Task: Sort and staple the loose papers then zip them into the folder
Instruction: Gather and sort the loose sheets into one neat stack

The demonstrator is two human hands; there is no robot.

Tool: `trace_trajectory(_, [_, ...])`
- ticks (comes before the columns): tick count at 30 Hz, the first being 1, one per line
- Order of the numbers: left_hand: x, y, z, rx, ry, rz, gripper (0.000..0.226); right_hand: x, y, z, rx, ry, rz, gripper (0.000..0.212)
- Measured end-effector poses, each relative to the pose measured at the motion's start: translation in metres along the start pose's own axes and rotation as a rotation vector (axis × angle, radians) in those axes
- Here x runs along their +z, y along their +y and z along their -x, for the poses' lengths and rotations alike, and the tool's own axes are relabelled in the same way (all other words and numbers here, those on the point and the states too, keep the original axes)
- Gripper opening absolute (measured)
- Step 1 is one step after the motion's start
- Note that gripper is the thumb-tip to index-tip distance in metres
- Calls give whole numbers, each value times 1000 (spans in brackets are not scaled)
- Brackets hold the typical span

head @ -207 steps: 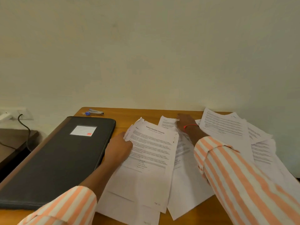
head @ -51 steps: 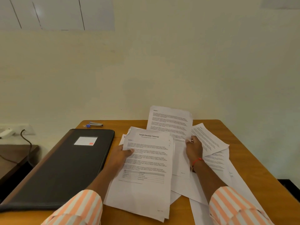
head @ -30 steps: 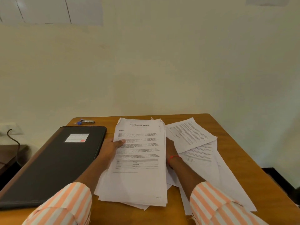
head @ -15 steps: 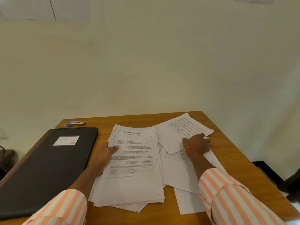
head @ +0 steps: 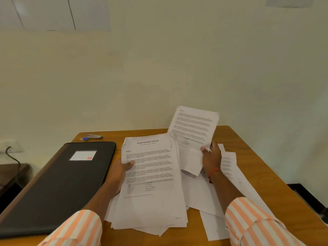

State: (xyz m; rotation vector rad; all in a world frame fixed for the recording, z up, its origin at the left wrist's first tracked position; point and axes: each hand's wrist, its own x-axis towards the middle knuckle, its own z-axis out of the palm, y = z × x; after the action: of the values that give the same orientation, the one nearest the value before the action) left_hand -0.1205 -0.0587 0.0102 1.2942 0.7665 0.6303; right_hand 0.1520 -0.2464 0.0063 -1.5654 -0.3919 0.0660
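On the bench [head: 248, 157] we see the closed folder [head: 58, 185] lying leftmost, the stapler [head: 94, 136] behind it. Our left hand [head: 119, 173] clamps its grip on the stack [head: 150, 183], long axis pointing away; our right hand [head: 211, 158] pinches a raised sheet [head: 193, 128] over loose papers [head: 229, 166].

Orange-brown wooden table [head: 245, 150]: smooth, faint satin sheen. Large black zip folder [head: 58, 183]: matt, leather-like skin, finely smooth; white paper label [head: 83, 155] stuck on its cover. Stack of white printed paper sheets [head: 152, 183] under my left-hand fingers [head: 130, 164]: matt, thin, edges slightly curled. Single white printed sheet [head: 193, 128] in my right hand [head: 211, 159]: same matt paper, soft and bending. Small stapler [head: 94, 136]: dull metal body, blue plastic end. My sleeves [head: 257, 222]: striped peach-and-white woven cloth, matt.
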Motion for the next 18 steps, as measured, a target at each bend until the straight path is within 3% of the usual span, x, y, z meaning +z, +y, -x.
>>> trace_trajectory(5, [-3,0,3,15,-6,18,25,-1,-2,9,-57,88,-159,23])
trace_trajectory(18, [-2,0,3,12,0,14,22,-18,0,5,-90,139,-172,22])
